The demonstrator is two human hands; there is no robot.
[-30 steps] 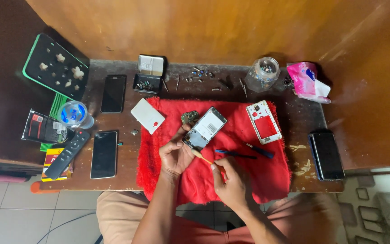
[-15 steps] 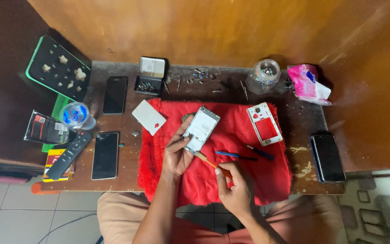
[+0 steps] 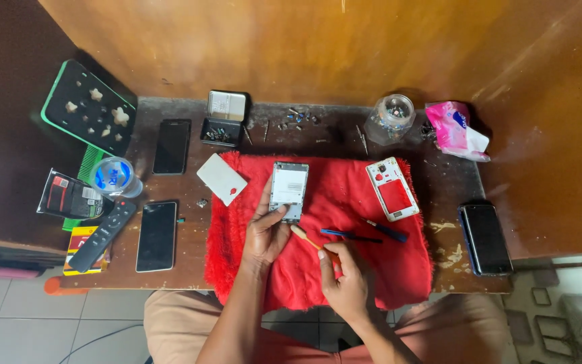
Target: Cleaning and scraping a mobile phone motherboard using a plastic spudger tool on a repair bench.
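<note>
The opened phone (image 3: 288, 191) lay near the centre of the red cloth (image 3: 372, 269), its pale inner side up; a second earlier it had been tilted, its top toward 1 o'clock, and it had since swung upright, long axis running 12 to 6. The left hand (image 3: 266, 232) pinned its lower edge, thumb and fingers closed on the frame. The right hand (image 3: 345, 280), at 5 o'clock from the phone, was curled around a small brush (image 3: 308, 238) whose bristled head had drawn in until it sat just beside the phone's bottom corner; to my eye the brushing was about to move onto that lower end. Two thin tools (image 3: 365, 233) lay on the cloth at 3 o'clock, and beyond them a red-and-white phone shell (image 3: 392, 189). A white back cover (image 3: 221, 178) rested at 9 o'clock, half off the cloth onto the table (image 3: 190, 263). As for containers: a small open tin (image 3: 223, 120) at 11 o'clock held tiny screws in its dark tray, lid up; a clear glass jar (image 3: 390, 118) at 1 o'clock held small mixed parts, too fine to tell; a lidded plastic cup (image 3: 114, 176) stood far out at 9 o'clock, contents unseen.
</note>
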